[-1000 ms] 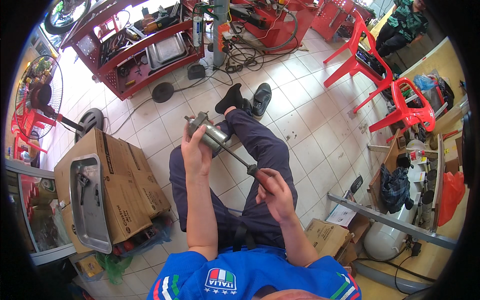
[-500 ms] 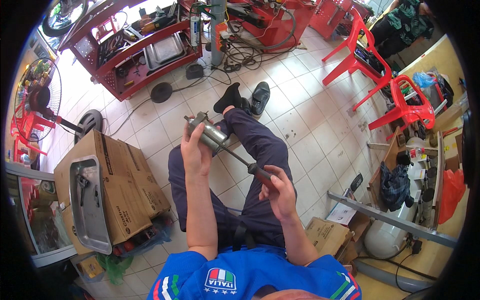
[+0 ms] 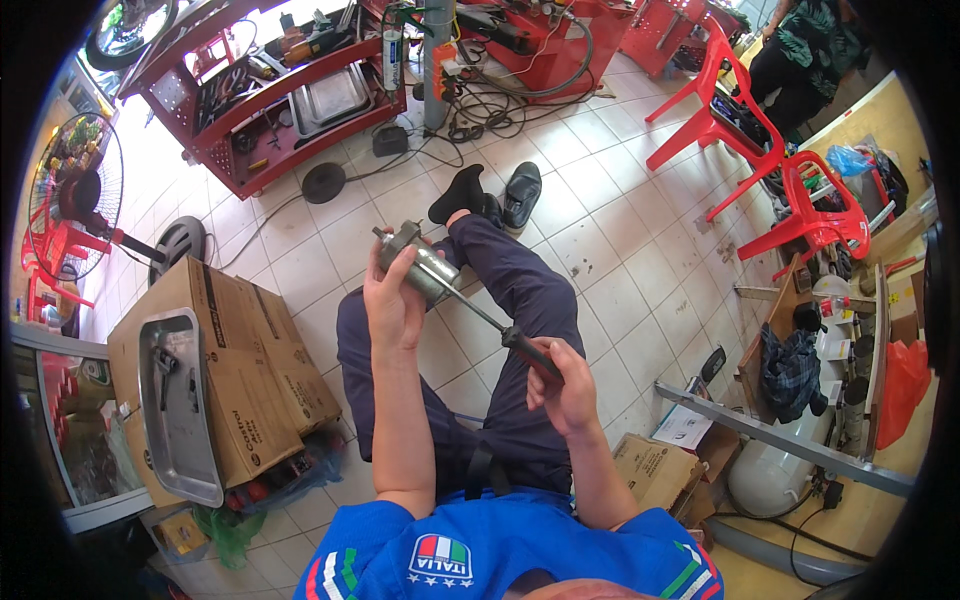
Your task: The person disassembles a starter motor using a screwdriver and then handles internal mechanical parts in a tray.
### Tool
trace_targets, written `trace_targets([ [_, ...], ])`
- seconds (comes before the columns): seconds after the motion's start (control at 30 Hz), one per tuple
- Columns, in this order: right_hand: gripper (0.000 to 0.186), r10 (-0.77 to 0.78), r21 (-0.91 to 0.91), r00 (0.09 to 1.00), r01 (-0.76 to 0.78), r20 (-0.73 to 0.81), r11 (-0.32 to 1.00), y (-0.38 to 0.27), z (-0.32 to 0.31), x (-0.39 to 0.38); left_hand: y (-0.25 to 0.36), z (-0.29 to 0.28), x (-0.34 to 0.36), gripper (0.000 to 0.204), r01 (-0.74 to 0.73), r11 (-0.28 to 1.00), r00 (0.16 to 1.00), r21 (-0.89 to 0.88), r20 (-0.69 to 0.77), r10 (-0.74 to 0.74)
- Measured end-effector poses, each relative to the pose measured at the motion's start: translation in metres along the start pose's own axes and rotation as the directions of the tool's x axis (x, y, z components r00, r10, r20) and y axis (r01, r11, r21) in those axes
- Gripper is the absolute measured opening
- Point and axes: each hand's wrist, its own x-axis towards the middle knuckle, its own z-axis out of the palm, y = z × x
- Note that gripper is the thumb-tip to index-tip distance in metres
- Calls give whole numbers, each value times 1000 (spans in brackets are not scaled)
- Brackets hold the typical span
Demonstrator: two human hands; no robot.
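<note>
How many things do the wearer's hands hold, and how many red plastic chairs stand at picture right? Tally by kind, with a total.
Screwdriver, right hand: 1
Cylindrical metal part, left hand: 1
Red plastic chairs: 2
Total: 4

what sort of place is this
Probably a repair workshop, perhaps for motorbikes: there's a red tool cart loaded with tools, a wheel at the upper left, and a screwdriver-like tool and metal cylinder being held.
</note>
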Motion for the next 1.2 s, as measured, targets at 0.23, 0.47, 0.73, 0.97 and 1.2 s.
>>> trace_targets([
  [0.23,38,-52,-27,997,51,-50,998,-2,2,0,1,-2,0,47,8,999,1000,35,21,-9],
  [0.47,34,-151,-84,986,145,-69,986,-1,1,-2,-1,-1,1,53,-10,1000,1000,-2,-12,10],
  [0.73,35,-122,-178,992,116,-28,977,-2,-8,-1,-1,-6,2,46,-21,1000,1000,18,15,21],
  [0.97,36,-140,-199,989,127,-48,972,-4,-3,-3,1,-4,0,41,29,1000,998,-1,51,-29],
  [1.2,35,-154,-210,986,138,-61,968,-7,-4,-5,0,0,-1,37,49,998,999,24,19,-50],
])
